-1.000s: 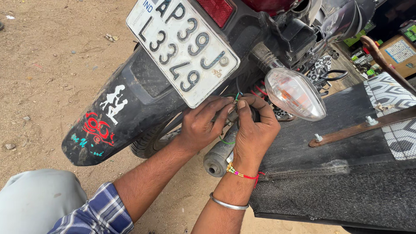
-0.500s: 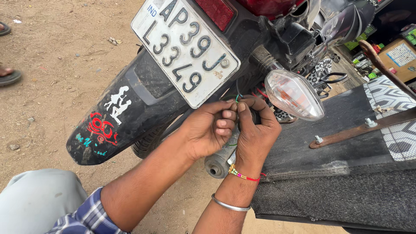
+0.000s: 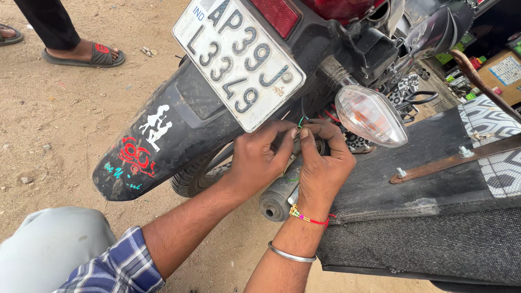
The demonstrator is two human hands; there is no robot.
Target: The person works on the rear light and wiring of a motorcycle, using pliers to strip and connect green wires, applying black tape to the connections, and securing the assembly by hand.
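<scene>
Both hands meet under the rear of a motorcycle, pinching thin wires. My left hand (image 3: 259,157) grips the green wire (image 3: 302,119) between thumb and fingers just below the white number plate (image 3: 239,59). My right hand (image 3: 321,163), with a bead thread and a metal bangle on the wrist, pinches the same wire ends from the right. Red wires (image 3: 330,115) run behind my fingers. A clear turn-signal lamp (image 3: 371,115) hangs loose just right of my hands. The black rear mudguard (image 3: 163,141) with stickers lies to the left.
An exhaust pipe end (image 3: 275,199) sits below my hands. A black padded seat-like panel (image 3: 423,217) with a rusty metal bar (image 3: 450,161) lies at right. Another person's sandalled foot (image 3: 81,53) stands on the dirt ground at upper left. Boxes (image 3: 502,70) are at far right.
My view has shifted so the motorcycle sits further right and lower. Both hands stay on the wires, fingertips now pressed closer together. The other person's foot has come into view.
</scene>
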